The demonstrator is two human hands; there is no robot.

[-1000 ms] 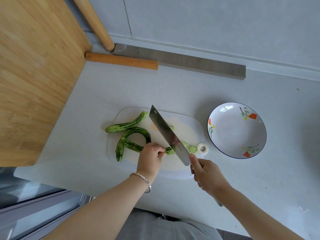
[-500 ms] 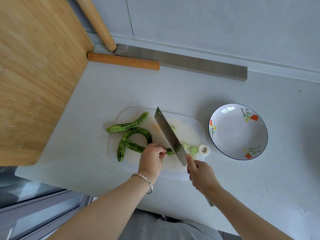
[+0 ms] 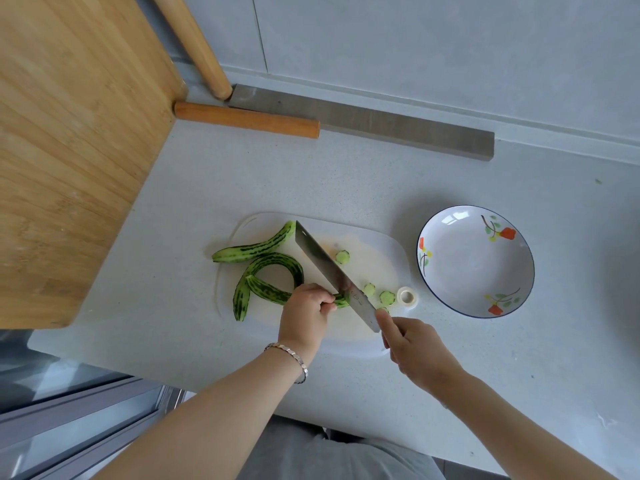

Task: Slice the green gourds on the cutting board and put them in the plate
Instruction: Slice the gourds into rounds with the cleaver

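Pale speckled counter point(image 3: 346, 174), white cutting board point(image 3: 374, 244) on it; we judge this as mid-slicing. Left hand point(image 3: 304, 313) fingers curl over the held gourd point(image 3: 266, 291) and pin it down, with its cut end poking just past the fingertips against the cleaver point(image 3: 329, 268). Right hand point(image 3: 415, 351) grips the handle, one finger stretched onto the blade. Slices point(image 3: 387, 297) lie beyond the blade, away from the left fingers. Curved gourd point(image 3: 277, 266) and straighter gourd point(image 3: 256, 247) lie uncut beyond the left knuckles. Plate point(image 3: 474, 261) holds nothing, well apart from the right fingers. Next move we expect: lift blade, creep left fingertips back, cut again. Plating comes later.
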